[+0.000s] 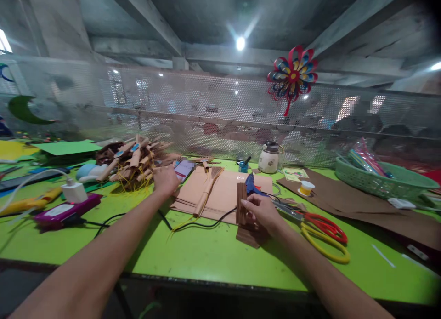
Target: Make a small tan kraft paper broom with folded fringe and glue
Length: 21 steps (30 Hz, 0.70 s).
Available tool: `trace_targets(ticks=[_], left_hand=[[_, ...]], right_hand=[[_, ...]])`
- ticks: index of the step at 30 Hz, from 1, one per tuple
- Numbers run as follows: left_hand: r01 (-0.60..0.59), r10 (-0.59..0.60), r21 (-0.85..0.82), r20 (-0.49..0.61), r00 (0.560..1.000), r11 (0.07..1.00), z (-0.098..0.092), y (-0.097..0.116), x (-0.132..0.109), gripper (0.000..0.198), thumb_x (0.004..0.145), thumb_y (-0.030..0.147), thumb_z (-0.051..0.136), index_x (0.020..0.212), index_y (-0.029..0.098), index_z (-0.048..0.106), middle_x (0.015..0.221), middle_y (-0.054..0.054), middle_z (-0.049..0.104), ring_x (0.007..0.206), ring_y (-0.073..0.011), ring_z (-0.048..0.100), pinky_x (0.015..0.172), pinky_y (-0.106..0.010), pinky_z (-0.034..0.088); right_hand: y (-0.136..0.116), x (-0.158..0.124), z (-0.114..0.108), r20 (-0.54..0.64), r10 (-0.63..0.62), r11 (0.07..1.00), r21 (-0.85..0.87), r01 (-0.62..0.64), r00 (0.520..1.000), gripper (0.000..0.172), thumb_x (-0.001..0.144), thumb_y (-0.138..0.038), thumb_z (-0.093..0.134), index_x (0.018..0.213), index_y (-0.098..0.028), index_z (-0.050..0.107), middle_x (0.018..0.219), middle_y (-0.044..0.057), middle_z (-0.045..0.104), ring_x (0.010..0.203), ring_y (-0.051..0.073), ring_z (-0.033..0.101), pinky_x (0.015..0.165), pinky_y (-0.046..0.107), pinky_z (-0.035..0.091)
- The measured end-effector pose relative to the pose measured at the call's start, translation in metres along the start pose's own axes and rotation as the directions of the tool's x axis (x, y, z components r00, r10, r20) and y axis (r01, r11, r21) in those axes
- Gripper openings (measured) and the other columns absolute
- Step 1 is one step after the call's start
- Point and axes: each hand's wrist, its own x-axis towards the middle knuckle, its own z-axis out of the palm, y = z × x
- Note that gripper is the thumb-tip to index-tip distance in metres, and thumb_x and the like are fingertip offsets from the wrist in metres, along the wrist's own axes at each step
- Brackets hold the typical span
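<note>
My left hand (166, 180) reaches to the left edge of a phone (184, 170) with a lit screen. Its fingers are mostly hidden behind the back of the hand, so I cannot tell whether it grips the phone. My right hand (263, 212) is closed on a stack of brown paper strips (241, 202), held upright above the table, thumb on the near side. Just behind that stack is a blue tool (251, 185), partly covered. Between my hands, a rolled paper piece with a fringed end (207, 192) lies on tan paper sheets (227, 190).
Red-and-yellow-handled scissors (324, 236) lie right of my right hand. A pile of fringed paper rolls (136, 165) sits left, near a purple power strip (67, 212). A black cable (203, 225) crosses the green table (193, 259). Further back are a jug (270, 158) and a green basket (389, 176).
</note>
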Motion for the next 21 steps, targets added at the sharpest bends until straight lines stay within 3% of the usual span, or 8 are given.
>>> trace_targets(ticks=[2,3,5,8,11,14,17,21], left_hand=[[0.017,-0.019,-0.307,-0.002,1.0,0.952,-0.014,0.019,-0.008,0.045,0.068,0.032,0.06,0.106,0.008,0.057,0.121,-0.024,0.052,0.12,-0.0393,0.039,0.093,-0.044,0.033],[0.062,-0.019,-0.503,0.09,0.996,0.862,-0.02,0.033,-0.015,0.042,0.069,0.031,0.059,0.104,0.007,0.059,0.122,-0.023,0.051,0.123,-0.0392,0.036,0.094,-0.043,0.033],[0.08,0.067,-0.612,0.214,0.975,0.787,-0.026,0.066,-0.032,0.036,0.072,0.038,0.055,0.091,0.009,0.065,0.105,-0.018,0.063,0.109,-0.0353,0.05,0.085,-0.039,0.04],[0.131,0.252,-0.739,0.383,0.889,0.66,-0.027,0.115,-0.064,0.043,0.076,0.049,0.051,0.084,0.01,0.067,0.085,-0.011,0.069,0.082,-0.0234,0.062,0.069,-0.031,0.046],[0.224,0.4,-0.812,0.481,0.78,0.539,-0.022,0.146,-0.089,0.054,0.075,0.06,0.05,0.086,0.01,0.069,0.083,-0.011,0.07,0.075,-0.0192,0.063,0.067,-0.03,0.047],[0.411,0.501,-0.851,0.525,0.688,0.326,-0.016,0.153,-0.099,0.051,0.067,0.058,0.063,0.087,0.011,0.069,0.082,-0.009,0.07,0.074,-0.0185,0.062,0.072,-0.031,0.047],[0.496,0.526,-0.851,0.505,0.685,0.171,-0.011,0.148,-0.1,0.041,0.061,0.047,0.074,0.083,0.012,0.069,0.081,-0.008,0.07,0.075,-0.0188,0.062,0.076,-0.033,0.047],[0.604,0.545,-0.794,0.537,0.644,0.07,-0.009,0.141,-0.102,0.037,0.061,0.041,0.076,0.086,0.013,0.069,0.082,-0.009,0.07,0.077,-0.0198,0.064,0.076,-0.034,0.049]], right_hand=[[-0.003,-0.001,0.001,-0.009,-0.002,1.0,0.026,0.002,1.0,0.031,0.07,-0.047,0.063,0.065,-0.018,0.052,0.048,-0.004,0.052,0.04,0.008,0.041,0.04,0.021,0.032],[-0.005,-0.002,0.002,-0.009,-0.006,0.999,0.04,0.006,1.0,0.032,0.069,-0.047,0.063,0.065,-0.018,0.052,0.049,-0.004,0.053,0.04,0.008,0.042,0.04,0.021,0.032],[-0.008,-0.003,0.002,-0.007,-0.026,0.997,0.079,0.026,1.0,0.033,0.067,-0.048,0.065,0.065,-0.017,0.053,0.051,-0.003,0.055,0.043,0.008,0.043,0.042,0.021,0.033],[-0.013,-0.004,0.0,0.004,-0.059,0.984,0.166,0.058,0.998,0.036,0.066,-0.05,0.066,0.065,-0.017,0.053,0.053,-0.003,0.055,0.046,0.008,0.044,0.046,0.021,0.034],[-0.014,-0.003,-0.003,0.03,-0.073,0.965,0.255,0.063,0.997,0.036,0.065,-0.049,0.068,0.066,-0.016,0.053,0.054,-0.004,0.052,0.047,0.008,0.045,0.048,0.021,0.034],[-0.014,-0.002,-0.005,0.065,-0.072,0.951,0.304,0.049,0.995,0.035,0.065,-0.047,0.069,0.067,-0.016,0.053,0.057,-0.005,0.05,0.049,0.008,0.045,0.05,0.021,0.034],[-0.012,-0.001,-0.005,0.084,-0.068,0.951,0.308,0.039,0.994,0.037,0.064,-0.049,0.07,0.067,-0.016,0.053,0.056,-0.005,0.05,0.048,0.007,0.044,0.05,0.021,0.034],[-0.011,0.0,-0.004,0.093,-0.053,0.96,0.277,0.025,0.994,0.039,0.063,-0.052,0.068,0.066,-0.017,0.052,0.054,-0.005,0.051,0.047,0.008,0.044,0.049,0.022,0.034]])
